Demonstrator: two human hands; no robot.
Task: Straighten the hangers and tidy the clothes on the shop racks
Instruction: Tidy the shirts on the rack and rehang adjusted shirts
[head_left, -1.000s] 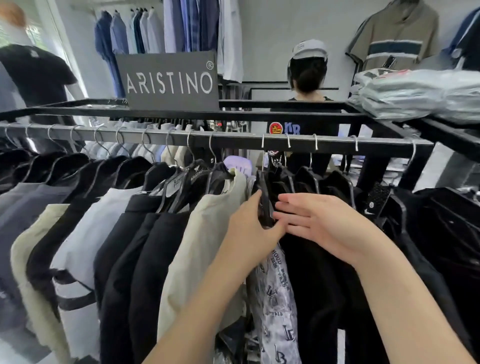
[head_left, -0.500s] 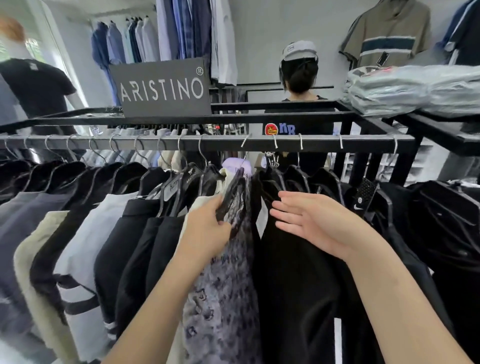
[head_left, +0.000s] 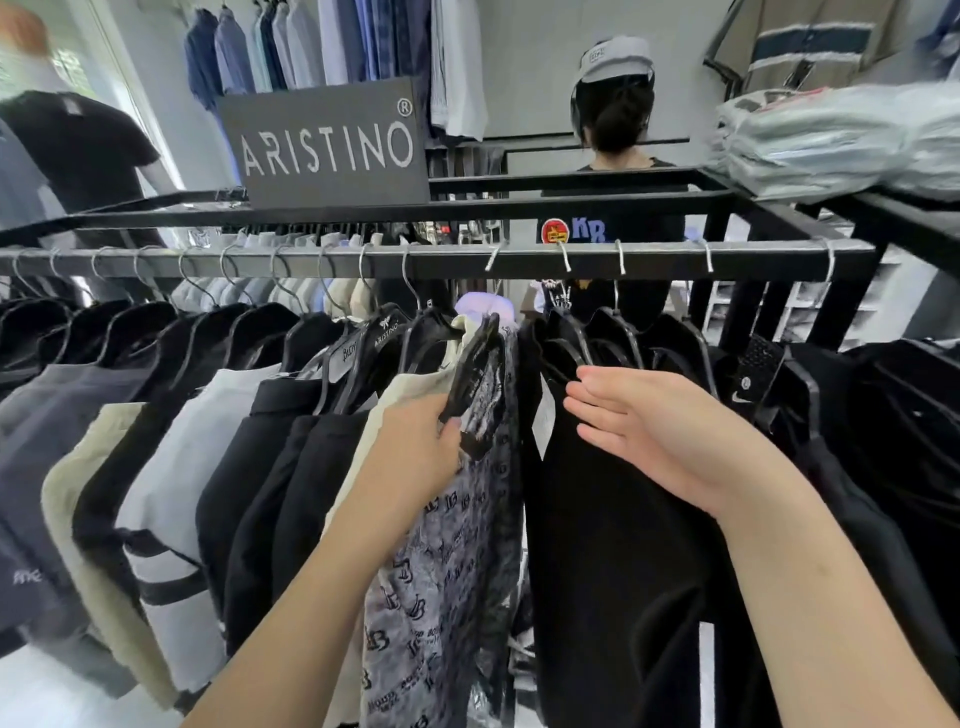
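Left hand (head_left: 421, 452): I saw it gripping one black hanger (head_left: 475, 364), on the one printed shirt (head_left: 447, 571).
Right hand (head_left: 649, 431): flat, fingers straight, on one black garment (head_left: 613, 571), right.

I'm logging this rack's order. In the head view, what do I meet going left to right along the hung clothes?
beige top → pale grey top with black strap → left hand → monogram-print shirt → right hand → Nike-logo tag

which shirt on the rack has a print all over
The grey logo-print shirt whose hanger the left hand grips, between a cream shirt and a black shirt; no other is printed throughout.
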